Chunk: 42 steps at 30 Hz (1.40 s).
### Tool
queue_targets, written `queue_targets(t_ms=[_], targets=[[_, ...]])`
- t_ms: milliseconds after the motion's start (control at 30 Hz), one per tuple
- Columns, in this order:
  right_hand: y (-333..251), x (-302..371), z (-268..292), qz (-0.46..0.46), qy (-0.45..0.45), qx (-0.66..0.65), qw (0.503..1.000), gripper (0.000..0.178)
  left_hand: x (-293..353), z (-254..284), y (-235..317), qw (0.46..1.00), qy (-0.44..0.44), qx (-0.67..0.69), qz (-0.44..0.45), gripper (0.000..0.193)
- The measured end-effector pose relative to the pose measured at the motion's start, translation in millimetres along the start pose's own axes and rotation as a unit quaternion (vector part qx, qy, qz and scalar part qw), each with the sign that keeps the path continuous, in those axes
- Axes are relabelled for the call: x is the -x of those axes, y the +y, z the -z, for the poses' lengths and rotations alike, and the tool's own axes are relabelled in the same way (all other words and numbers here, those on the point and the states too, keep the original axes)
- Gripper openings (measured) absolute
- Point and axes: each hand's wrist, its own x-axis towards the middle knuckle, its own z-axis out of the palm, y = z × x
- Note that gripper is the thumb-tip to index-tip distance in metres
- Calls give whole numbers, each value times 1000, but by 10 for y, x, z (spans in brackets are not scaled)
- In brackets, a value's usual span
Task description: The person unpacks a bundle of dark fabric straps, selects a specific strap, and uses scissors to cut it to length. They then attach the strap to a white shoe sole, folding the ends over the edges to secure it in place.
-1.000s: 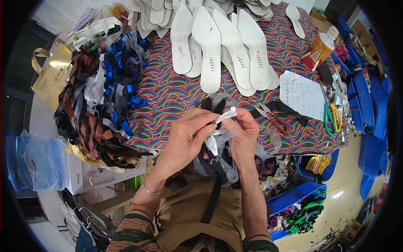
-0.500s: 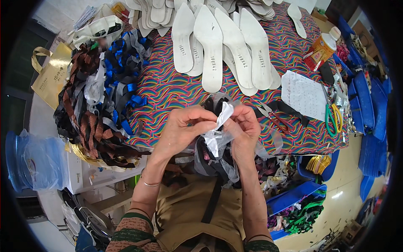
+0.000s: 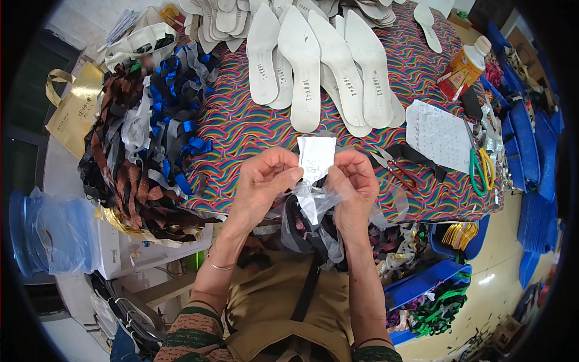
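Observation:
Between my two hands a small white paper tag [image 3: 316, 155] is spread flat, its marked face up. My left hand [image 3: 265, 181] pinches its left edge with thumb and forefinger. On the other edge my right hand [image 3: 353, 184] has a closed pinch too. Below the tag, its white tail hangs among sheer pale strips. A bundle of dark and clear ribbon strips [image 3: 298, 232] dangles under my hands, over the table's near edge and in front of my apron.
White insoles [image 3: 300, 78] lie across the patterned tablecloth [image 3: 235, 127]. Ribbon strips [image 3: 129, 175] heap at left. On the right are red-handled snips [image 3: 398, 172], green-and-yellow scissors [image 3: 479, 163], a written sheet [image 3: 437, 136] and an orange bottle [image 3: 461, 69]. Blue bins [image 3: 422, 286] stand below.
The white tag, folded and tilted before, is now opened out flat and upright between my fingers. My hands have moved slightly apart. The ribbon bundle hangs in nearly the same place.

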Motion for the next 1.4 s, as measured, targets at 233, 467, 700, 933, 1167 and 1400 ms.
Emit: queue_targets(t_ms=[233,467,700,933,1167,1400], targets=[[10,-15,11,-18,-7,-12,1000,25,-26,-69,-44,999,42,1,-12,6],[-67,-39,-10,-58,-70,-32,995,36,-35,-70,-54,999,51,2,-17,5],[-29,-27,-22,-41,-39,-27,998,35,-37,-57,-141,998,54,18,-40,7],[-26,-28,23,-32,-50,-9,998,32,167,-9,-87,942,143,-282,-117,39],[-282,309,-20,103,-119,260,953,35,293,-103,-268,943,-12,-304,-132,48],[-1312,992,13,213,-379,425,794,43,539,105,-724,900,67,420,100,24]])
